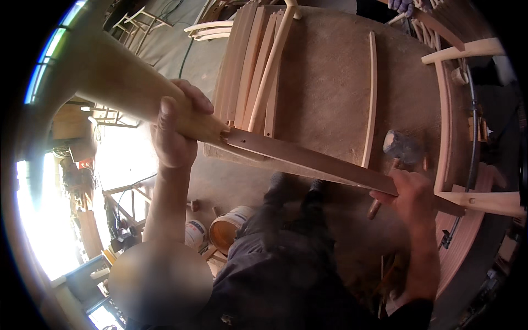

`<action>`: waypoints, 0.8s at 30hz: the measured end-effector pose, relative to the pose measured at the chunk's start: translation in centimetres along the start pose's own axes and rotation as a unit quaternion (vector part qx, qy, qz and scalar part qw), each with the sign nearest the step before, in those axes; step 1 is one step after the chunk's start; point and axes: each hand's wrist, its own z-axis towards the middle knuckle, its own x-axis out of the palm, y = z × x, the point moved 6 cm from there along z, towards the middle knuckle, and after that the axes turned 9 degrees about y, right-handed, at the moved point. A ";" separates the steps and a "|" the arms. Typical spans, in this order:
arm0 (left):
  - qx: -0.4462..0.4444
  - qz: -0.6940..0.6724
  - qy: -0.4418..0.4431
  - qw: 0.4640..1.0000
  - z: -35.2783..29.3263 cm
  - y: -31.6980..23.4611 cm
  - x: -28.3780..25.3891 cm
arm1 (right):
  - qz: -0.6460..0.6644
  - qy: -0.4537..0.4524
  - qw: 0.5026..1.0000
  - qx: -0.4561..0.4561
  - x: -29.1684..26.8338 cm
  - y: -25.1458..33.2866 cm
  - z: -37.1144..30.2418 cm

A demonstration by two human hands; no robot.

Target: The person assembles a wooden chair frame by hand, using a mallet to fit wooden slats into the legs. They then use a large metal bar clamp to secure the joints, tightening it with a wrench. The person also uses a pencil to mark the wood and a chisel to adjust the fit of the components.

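Note:
My left hand [177, 132] is closed around the end of a thick, pale, curved wooden piece [129, 82], which looms large at the upper left. A long brown wooden rail [308, 157] slants from that end down to the right. My right hand [411, 193] wraps round the rail near its far right end. The rail's left tip, with a small hole near it, sits against the pale piece; whether they are fully joined I cannot tell. Beyond the rail, a mallet [397, 144] with a grey head rests close to my right hand.
Brown slats [242, 60] lie side by side on the worktable [324, 71], beside a thin curved strip [371, 93]. At the right stand a wooden frame [444, 121] and a bar clamp [473, 110]. Buckets [223, 231] stand by my legs. Another person's gloved hand [401, 5] shows top right.

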 end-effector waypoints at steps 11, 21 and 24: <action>-0.050 -0.042 0.012 0.998 -5.9 2.1 -0.3 | 0.014 -0.017 0.999 0.034 0.4 0.1 -0.5; 0.032 0.127 -0.098 0.987 -12.5 2.2 -1.4 | 0.019 -0.009 0.997 0.074 -0.8 0.9 -0.9; 0.131 0.192 0.090 0.968 -11.7 -2.4 6.8 | 0.035 -0.013 0.997 0.065 -0.8 0.5 -0.9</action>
